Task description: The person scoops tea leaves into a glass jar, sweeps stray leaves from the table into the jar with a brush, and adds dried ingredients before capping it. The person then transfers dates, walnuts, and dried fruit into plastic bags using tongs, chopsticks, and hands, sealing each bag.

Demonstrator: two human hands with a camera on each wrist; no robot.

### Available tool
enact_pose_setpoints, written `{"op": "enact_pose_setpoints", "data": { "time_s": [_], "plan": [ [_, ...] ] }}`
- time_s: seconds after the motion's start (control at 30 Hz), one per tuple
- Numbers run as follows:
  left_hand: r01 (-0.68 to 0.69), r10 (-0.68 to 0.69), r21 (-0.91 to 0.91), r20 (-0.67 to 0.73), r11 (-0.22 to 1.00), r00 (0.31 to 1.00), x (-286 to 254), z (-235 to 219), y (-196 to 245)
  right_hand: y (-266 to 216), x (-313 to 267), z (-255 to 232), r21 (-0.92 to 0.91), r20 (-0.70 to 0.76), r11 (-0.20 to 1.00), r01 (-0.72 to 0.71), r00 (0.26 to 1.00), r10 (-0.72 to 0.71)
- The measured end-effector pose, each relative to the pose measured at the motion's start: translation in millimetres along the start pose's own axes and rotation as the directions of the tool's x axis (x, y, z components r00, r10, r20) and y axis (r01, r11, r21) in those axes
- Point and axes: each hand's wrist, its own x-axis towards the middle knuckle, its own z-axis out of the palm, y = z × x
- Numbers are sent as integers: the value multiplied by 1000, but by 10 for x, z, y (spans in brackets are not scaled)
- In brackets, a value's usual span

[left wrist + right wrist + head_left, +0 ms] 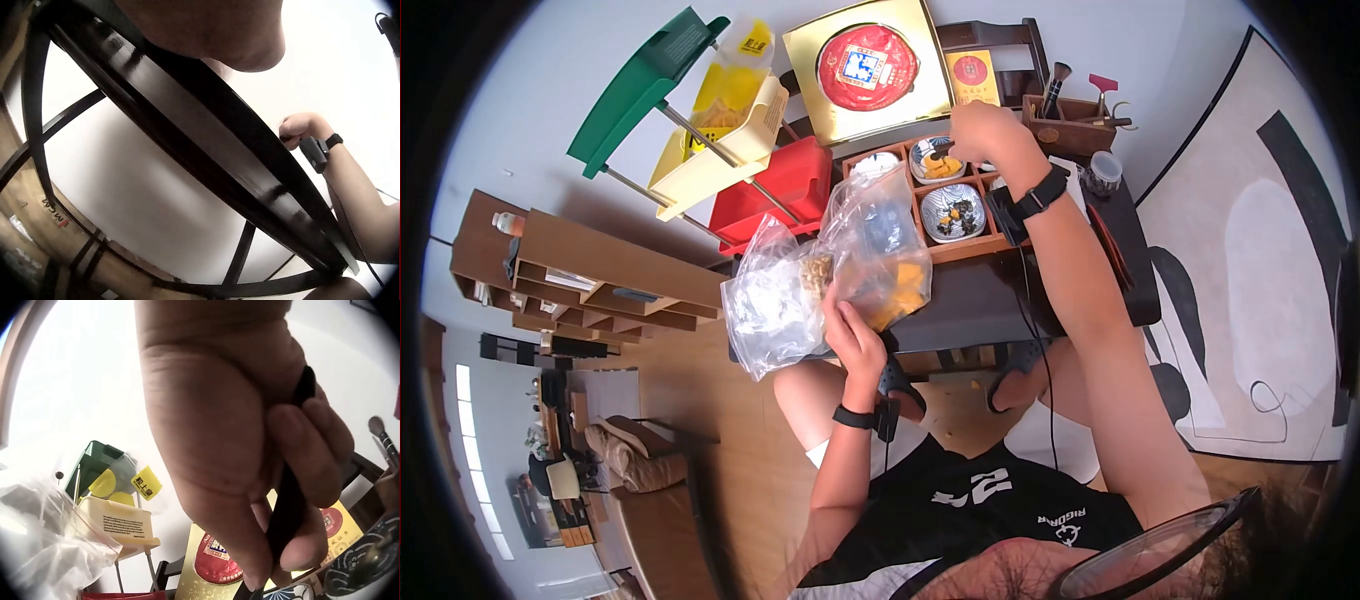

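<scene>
My right hand (988,133) grips a slim black utensil (289,509), its kind hidden by the fingers, over a patterned bowl of orange dried pieces (941,167). That bowl sits in a wooden divided tray (975,246). Closer to me in the tray is a bowl of dark dried leaves (953,213). My left hand (857,343), fingers extended, touches the lower edge of the clear plastic bags at the table's front. One bag (912,285) shows orange pieces; beside it lies a crinkled clear bag (770,315). In the left wrist view the left hand's fingers are mostly out of sight.
A tiered rack with green, cream and red bins (775,195) stands at the left. Behind the tray are a gold box with a red disc (868,68) and a small gold card (973,75). A wooden tool holder (1072,125) and lidded jar (1103,172) stand at the right.
</scene>
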Motion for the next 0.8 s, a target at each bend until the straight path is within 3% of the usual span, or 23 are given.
{"op": "enact_pose_setpoints", "data": {
  "time_s": [0.03, 0.13, 0.3, 0.37, 0.47, 0.73, 0.8],
  "plan": [
    [-2, 2, -2, 12, 1000, 1000, 3, 2, -14, 8, 2, -41, 13, 116, 1000, -16, 993, 14],
    [-2, 2, -12, 33, 1000, 999, 0, -2, -24, -8, 38, 28, 38, 131, 999, -10, 991, 5],
    [-82, 82, 12, -3, 997, 997, 8, 12, -14, -100, 17, 99, -107, 95, 994, 32, 995, -22],
    [-76, 76, 2, -1, 997, 997, 0, 5, -22, -73, 91, 232, -84, -61, 996, 5, 998, -10],
    [11, -11, -8, 49, 1000, 999, -2, -15, 4, -69, 135, 233, -59, -28, 998, -13, 1000, 11],
    [-168, 169, 16, -20, 986, 985, 45, 29, 26, -89, 138, 236, -84, -14, 996, -5, 1000, 4],
    [-132, 132, 4, -4, 991, 991, 33, 19, 19, -103, 135, 235, -109, 6, 994, -13, 1000, 14]
  ]
}}
